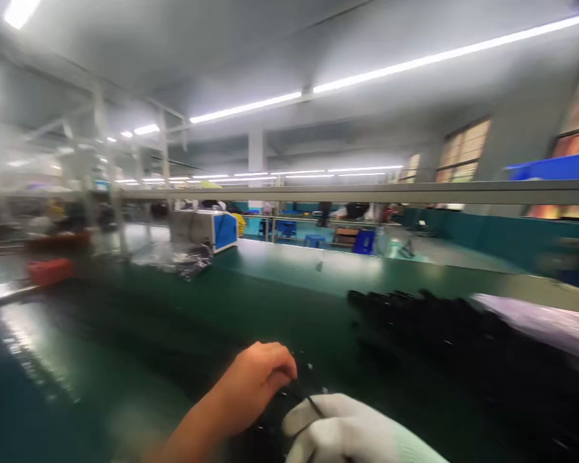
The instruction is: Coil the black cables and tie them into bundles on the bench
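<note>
My left hand (260, 382), bare, is low in the middle of the head view with its fingers curled and pinched together. Beside it on the right, my right hand (342, 427) wears a white knitted glove, its fingers closed. A thin black cord-like piece (313, 406) runs from the left fingertips to the gloved fingers, and both hands grip it. Its ends are hidden by the fingers. Below the hands, dark material with small bright spots lies on the green worktable (280, 302), too blurred to name. At right spreads a heap of black pieces (439, 328), their kind unclear.
Clear plastic wrap (535, 321) lies behind the heap. A grey box-shaped machine with a blue panel (226, 230) stands at the back left, crumpled plastic (195, 260) before it. An orange-red box (51, 271) sits far left. Across the table runs a raised shelf (367, 192) with a blue bin (554, 168).
</note>
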`<state>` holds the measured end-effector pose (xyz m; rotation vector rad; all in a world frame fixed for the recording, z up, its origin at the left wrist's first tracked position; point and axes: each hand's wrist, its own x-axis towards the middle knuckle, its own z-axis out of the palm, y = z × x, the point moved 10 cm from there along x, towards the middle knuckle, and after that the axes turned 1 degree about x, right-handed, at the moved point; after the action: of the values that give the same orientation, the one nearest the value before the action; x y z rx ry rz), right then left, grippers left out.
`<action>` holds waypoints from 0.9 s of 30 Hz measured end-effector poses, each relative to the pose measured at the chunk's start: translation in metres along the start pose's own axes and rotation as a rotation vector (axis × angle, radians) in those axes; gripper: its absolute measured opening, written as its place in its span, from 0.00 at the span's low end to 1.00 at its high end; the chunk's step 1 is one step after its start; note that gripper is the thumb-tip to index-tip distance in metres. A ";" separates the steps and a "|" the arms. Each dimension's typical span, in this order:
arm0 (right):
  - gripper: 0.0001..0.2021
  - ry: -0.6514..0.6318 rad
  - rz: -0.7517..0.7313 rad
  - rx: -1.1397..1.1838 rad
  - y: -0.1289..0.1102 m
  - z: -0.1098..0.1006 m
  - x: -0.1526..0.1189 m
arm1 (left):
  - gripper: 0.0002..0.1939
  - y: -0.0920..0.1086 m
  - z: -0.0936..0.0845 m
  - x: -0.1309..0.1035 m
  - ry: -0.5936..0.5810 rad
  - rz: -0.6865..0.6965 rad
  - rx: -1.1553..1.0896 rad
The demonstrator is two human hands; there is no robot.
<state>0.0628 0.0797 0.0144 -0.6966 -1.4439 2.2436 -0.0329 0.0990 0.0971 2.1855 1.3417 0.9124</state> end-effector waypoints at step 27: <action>0.19 -0.173 -0.461 0.589 -0.030 -0.029 -0.063 | 0.14 -0.032 0.097 0.006 -0.046 0.018 0.375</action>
<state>0.1316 0.0774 0.0445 0.0198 -0.8125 2.2078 0.0183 0.1179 0.0110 2.4788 1.5759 0.6515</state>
